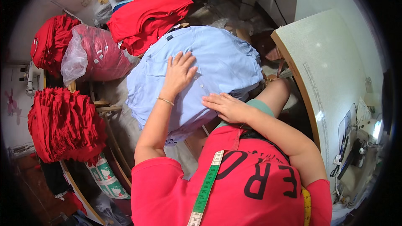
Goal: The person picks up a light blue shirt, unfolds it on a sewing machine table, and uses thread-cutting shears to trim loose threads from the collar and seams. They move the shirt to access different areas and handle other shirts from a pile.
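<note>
A thick stack of light blue shirts (pixel 224 54) lies in front of me, its top shirt spread flat with small buttons down the placket and a dark label at the collar. My left hand (pixel 180 73) rests palm down near the middle of the top shirt, fingers stretched out and holding nothing. Closer to me, my right hand (pixel 226 107) lies flat at the stack's near right part, its fingers extended toward the left. A thin bracelet circles the left wrist. What supports the stack is mostly hidden.
Folded red garments (pixel 148 16) are piled behind the shirts. At left are a plastic-wrapped red bundle (pixel 102 52) and a ruffled red stack (pixel 65 125). A pale table (pixel 331 67) with a sewing machine (pixel 364 142) stands at right. A tape measure (pixel 206 188) hangs over my chest.
</note>
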{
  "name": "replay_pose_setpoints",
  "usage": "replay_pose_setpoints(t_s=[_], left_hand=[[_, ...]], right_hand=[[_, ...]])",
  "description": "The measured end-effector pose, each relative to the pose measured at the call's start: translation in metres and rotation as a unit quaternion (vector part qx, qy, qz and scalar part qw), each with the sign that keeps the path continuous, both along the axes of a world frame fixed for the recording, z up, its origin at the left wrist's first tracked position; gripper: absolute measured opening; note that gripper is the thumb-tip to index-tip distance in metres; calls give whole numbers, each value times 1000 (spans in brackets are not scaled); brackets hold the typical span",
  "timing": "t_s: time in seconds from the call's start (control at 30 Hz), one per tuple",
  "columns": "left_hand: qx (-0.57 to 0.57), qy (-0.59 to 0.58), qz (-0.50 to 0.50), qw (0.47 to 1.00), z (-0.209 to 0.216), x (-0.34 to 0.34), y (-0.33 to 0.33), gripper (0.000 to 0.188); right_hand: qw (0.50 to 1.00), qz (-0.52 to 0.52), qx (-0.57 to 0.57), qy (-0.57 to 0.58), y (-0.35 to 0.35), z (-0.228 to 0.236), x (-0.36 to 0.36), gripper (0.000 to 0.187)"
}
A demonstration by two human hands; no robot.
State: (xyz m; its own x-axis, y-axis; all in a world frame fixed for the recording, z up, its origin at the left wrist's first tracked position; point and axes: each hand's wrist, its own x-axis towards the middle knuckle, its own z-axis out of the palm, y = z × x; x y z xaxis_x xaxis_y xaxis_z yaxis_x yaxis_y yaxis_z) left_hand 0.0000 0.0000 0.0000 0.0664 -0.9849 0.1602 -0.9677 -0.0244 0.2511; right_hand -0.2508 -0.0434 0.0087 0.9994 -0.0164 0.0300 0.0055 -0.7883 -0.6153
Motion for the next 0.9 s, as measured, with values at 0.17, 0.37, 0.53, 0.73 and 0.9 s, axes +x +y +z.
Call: replay_pose_setpoints(t_s=[0.17,0.37,0.53,0.73,0.9], left_hand=[[-103,273,102,951,-16,36,-3,28],[58,268,219,936,-12,64,-36,27],[84,254,204,942,-12,67,-51,26],[34,315,201,927,-25,72,-54,25],[4,239,190,952,-29,66,-55,20]], right_hand=[[999,-10,37,-3,21,3,-1,65],[995,-41,82,-35,10,6,3,62],[993,-54,102,-7,-2,7,9,64],[985,-89,148,-8,-9,11,10,62],[985,-97,139,-24,-7,8,9,59]])
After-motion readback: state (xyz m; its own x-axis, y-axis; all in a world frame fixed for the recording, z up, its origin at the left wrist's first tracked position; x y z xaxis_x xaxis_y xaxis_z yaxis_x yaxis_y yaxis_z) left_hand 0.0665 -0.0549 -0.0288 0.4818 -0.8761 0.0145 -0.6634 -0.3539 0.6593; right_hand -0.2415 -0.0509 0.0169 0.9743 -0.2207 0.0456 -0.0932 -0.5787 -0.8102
